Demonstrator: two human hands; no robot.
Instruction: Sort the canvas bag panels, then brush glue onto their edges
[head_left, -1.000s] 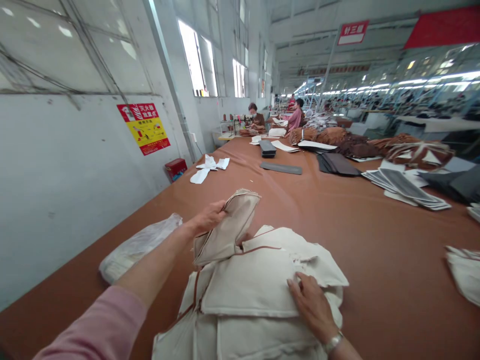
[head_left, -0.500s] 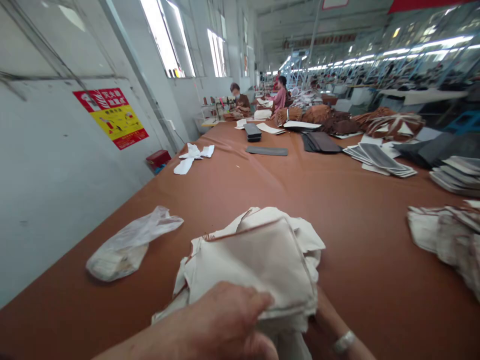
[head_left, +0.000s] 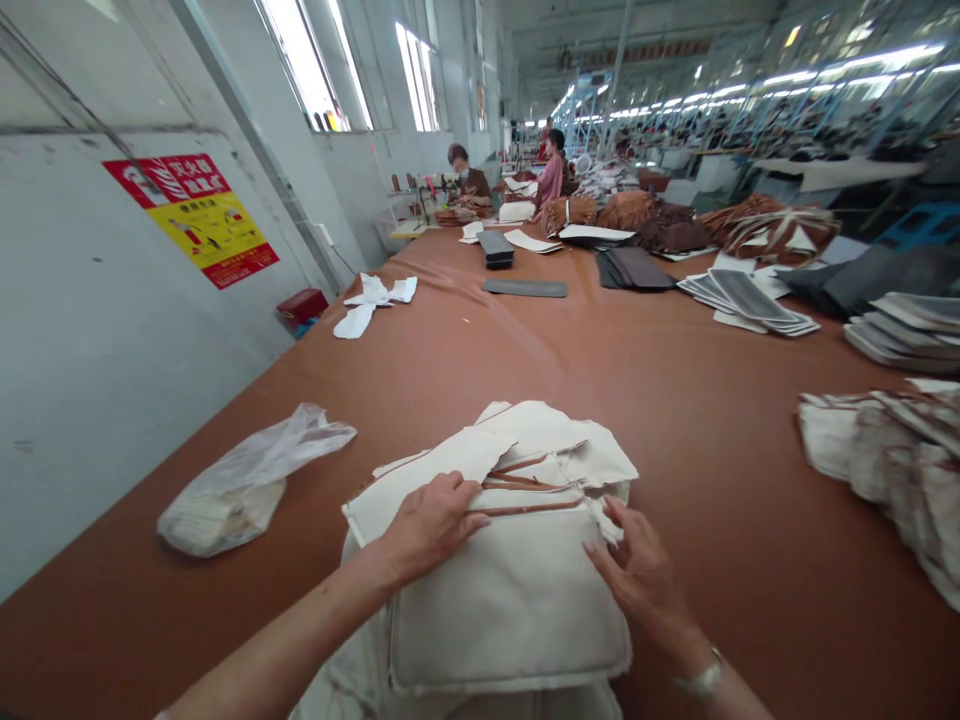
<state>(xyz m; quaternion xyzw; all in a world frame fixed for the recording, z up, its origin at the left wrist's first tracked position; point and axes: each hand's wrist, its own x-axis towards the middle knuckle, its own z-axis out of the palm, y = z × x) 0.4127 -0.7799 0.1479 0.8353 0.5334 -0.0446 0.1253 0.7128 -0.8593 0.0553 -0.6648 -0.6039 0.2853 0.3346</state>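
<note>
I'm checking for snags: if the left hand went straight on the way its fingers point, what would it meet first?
Probably the brown strip on the cream cloth, just past the left hand's fingertips, though its height above the strip is unclear.

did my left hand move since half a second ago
Yes, your left hand has moved forward and left, closer to the plastic bag, which stayed put.

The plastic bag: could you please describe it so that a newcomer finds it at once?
Start at the brown table and follow its left side, near the wall. The bag lies left of the left hand. Unlike the white scraps farther away, it is see-through, with something pale inside.
</note>
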